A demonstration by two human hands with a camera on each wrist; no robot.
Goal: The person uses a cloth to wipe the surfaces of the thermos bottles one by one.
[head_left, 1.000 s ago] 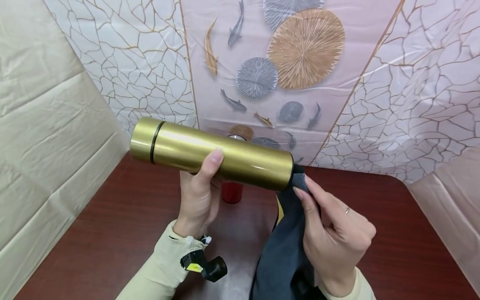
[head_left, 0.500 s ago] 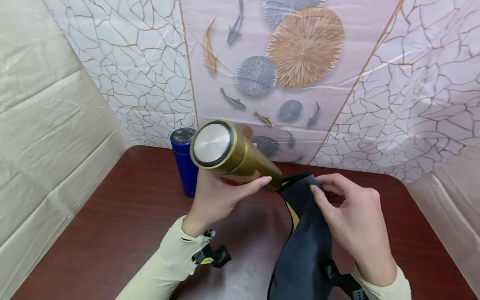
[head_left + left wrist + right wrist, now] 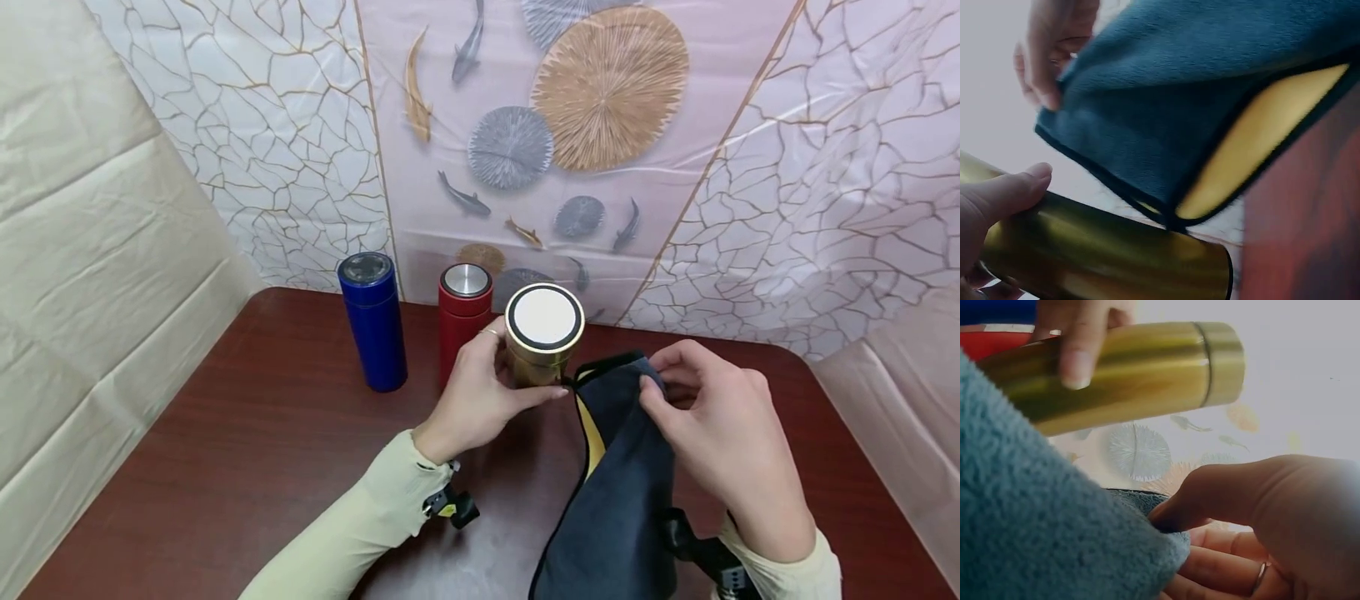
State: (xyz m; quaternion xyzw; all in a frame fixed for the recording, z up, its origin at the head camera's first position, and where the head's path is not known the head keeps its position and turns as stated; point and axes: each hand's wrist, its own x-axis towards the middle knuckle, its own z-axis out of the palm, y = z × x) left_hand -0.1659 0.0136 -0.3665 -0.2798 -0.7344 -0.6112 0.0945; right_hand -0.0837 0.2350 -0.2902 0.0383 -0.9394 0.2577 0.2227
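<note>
My left hand (image 3: 472, 404) grips a gold thermos flask (image 3: 536, 367) from its left side. The flask's silvery lid top faces the head camera, bright with glare. In the right wrist view the gold flask (image 3: 1141, 375) shows a dark seam below its lid. My right hand (image 3: 727, 433) pinches the top corner of a dark grey-blue cloth (image 3: 626, 500) with thumb and fingers. The cloth hangs down, showing a yellow underside and black edging. Its edge overlaps the lower part of the flask in the left wrist view, where the plush cloth (image 3: 1147, 81) fills the top.
A blue flask (image 3: 375, 337) stands upright at the back left of the brown table (image 3: 247, 450). Beside it stands a red flask (image 3: 461, 321), partly behind my left hand. A patterned curtain (image 3: 600, 208) closes off the back, and pale cloth walls (image 3: 97, 333) line the sides.
The gold flask has swung from nearly level to lid up, moving right and down. The cloth came away from its base and shifted right with my right hand. The blue flask has come into view.
</note>
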